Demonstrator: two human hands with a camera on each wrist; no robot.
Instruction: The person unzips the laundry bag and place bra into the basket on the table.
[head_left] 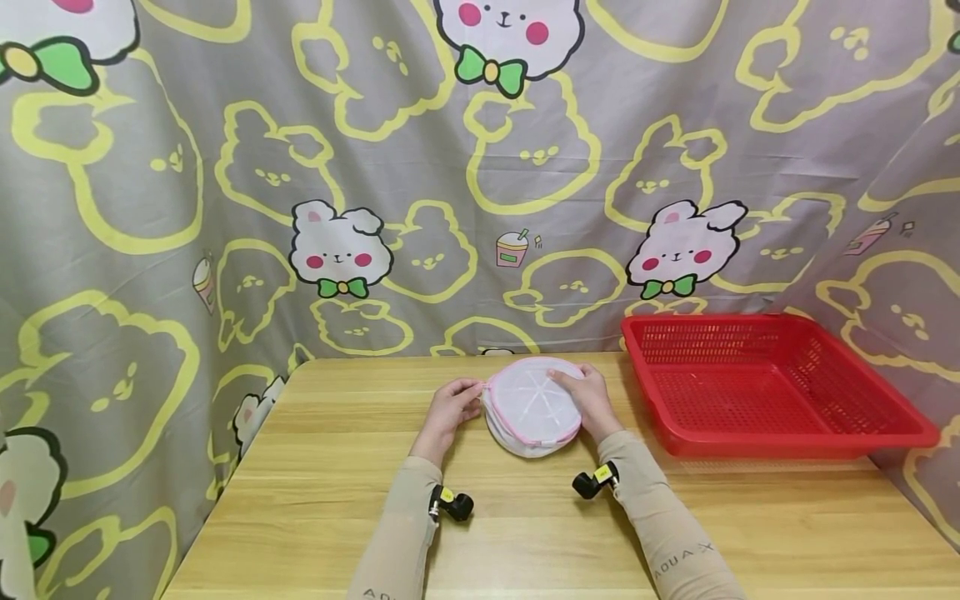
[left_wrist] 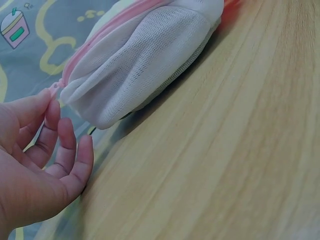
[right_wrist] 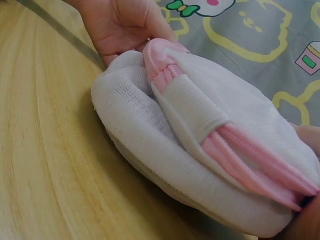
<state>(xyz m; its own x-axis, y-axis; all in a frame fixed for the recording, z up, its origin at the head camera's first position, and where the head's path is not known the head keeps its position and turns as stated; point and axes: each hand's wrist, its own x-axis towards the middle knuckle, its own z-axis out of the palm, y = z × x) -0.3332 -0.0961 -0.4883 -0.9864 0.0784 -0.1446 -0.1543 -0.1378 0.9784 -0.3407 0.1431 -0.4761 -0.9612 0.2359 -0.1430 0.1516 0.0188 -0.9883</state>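
Observation:
A round white mesh laundry bag (head_left: 534, 408) with a pink zipper (right_wrist: 240, 150) along its rim lies on the wooden table. At the bag's left edge my left hand (head_left: 448, 410) pinches the small pink zipper pull (left_wrist: 55, 88) between thumb and forefinger; the other fingers are loosely bent. My right hand (head_left: 592, 402) grips the bag's right side, thumb on the top panel, its other fingers hidden beneath or behind the edge. In the right wrist view, a white fabric tab (right_wrist: 195, 107) crosses the zipper, and only part of the right hand shows at the lower right.
A red plastic basket (head_left: 757, 442) with perforated walls stands at the right of the table (head_left: 337, 500). A grey curtain (head_left: 420, 175) with cartoon prints hangs behind the table and along its sides. Both sleeved forearms carry a small black camera.

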